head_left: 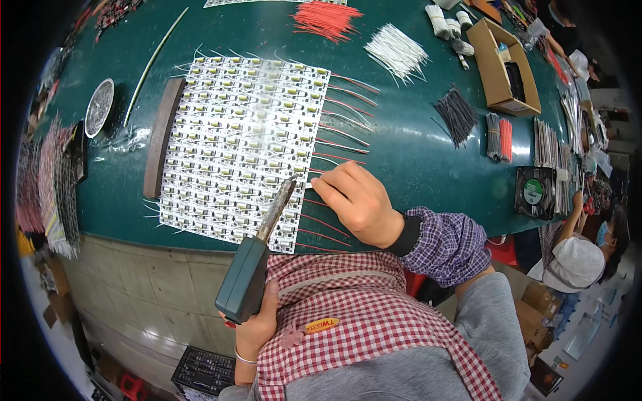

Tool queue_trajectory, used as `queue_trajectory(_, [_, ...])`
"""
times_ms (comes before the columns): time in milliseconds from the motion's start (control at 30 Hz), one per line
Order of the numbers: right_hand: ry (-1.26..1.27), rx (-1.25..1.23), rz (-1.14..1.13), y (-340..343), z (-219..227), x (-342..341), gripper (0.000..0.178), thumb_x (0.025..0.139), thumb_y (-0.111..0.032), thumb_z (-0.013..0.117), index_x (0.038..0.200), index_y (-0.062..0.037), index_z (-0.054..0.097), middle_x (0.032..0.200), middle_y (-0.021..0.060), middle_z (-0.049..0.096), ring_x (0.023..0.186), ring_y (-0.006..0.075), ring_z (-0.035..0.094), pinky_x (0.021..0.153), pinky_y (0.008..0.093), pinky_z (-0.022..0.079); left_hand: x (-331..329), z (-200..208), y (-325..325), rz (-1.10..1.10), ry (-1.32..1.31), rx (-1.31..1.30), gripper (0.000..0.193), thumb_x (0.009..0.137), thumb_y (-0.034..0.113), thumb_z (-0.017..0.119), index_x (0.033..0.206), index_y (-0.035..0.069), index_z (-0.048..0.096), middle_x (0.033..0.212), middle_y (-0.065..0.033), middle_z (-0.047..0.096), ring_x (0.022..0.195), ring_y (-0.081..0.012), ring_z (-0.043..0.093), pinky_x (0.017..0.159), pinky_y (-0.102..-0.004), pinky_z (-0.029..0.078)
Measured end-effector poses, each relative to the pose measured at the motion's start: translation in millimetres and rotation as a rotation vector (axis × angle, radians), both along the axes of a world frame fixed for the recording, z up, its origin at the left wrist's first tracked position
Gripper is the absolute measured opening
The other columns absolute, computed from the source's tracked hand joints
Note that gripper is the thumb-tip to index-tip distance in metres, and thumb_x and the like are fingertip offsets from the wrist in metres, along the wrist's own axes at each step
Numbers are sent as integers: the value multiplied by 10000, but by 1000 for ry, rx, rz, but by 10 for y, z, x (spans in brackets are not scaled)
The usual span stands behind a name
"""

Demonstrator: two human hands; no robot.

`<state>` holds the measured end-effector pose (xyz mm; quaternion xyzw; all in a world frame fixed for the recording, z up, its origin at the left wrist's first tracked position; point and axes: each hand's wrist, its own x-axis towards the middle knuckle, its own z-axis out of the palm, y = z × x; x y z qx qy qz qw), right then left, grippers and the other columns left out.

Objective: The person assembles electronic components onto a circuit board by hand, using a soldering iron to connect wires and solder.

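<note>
My left hand point(259, 329) grips a soldering gun point(244, 277) with a dark green body. Its metal tip slants up and away, over the lower right part of a large white circuit board panel point(244, 140). Rows of small yellowish components cover the panel, and red and white wires stick out from its right edge. Beside that edge, my right hand point(358, 204) pinches a thin wire, mostly hidden by the fingertips, close to the soldering tip. Whether tip and wire touch, I cannot tell.
Along the panel's left side lies a dark bar point(164, 139). Bundles of red wires point(326, 20), white wires point(397, 52) and black wires point(457, 115) lie beyond. A cardboard box point(503, 67) and a small fan point(535, 192) are at right, and a round dish point(99, 107) at left. Other people sit at right.
</note>
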<state>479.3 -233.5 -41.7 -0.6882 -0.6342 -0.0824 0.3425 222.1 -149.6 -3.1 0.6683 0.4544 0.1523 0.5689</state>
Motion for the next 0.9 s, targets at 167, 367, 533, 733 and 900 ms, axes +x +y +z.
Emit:
queue_trajectory(167, [24,-15,0,-28,-11,-43,269,711,-29,641,969,47,632,865,88,570,775,231,554,652,323,488,-22,13,-17,-15,4,43,151,850,78,758,926,-45,713,853,-103,724,702,-174,679,619,-308,524])
queue_trajectory(367, [-23,-4,-53,16,-22,32,264,714,-31,645,968,36,636,859,80,568,787,227,557,660,326,491,-27,-39,-24,-99,60,222,144,836,106,769,906,-12,726,840,-75,707,679,-221,668,614,-325,495])
queue_trajectory(533, [-14,-23,-42,37,-63,62,264,717,-35,644,973,33,640,857,80,567,797,228,558,674,332,499,46,-63,-3,-128,70,243,150,825,109,778,900,-8,720,869,-67,694,698,-205,656,613,-308,474])
queue_trajectory(733, [-13,-39,-50,41,-59,42,265,718,-23,638,974,46,642,852,88,560,796,229,552,674,315,500,216,-81,42,-66,-73,218,191,806,56,767,958,-26,686,851,-85,675,682,-158,635,611,-280,486])
queue_trajectory(900, [-20,-39,-53,44,-51,34,269,717,-11,633,977,60,643,852,91,559,792,225,548,669,302,499,273,-24,79,-113,-79,197,152,809,20,739,933,-35,671,843,-74,657,684,-141,630,594,-258,486])
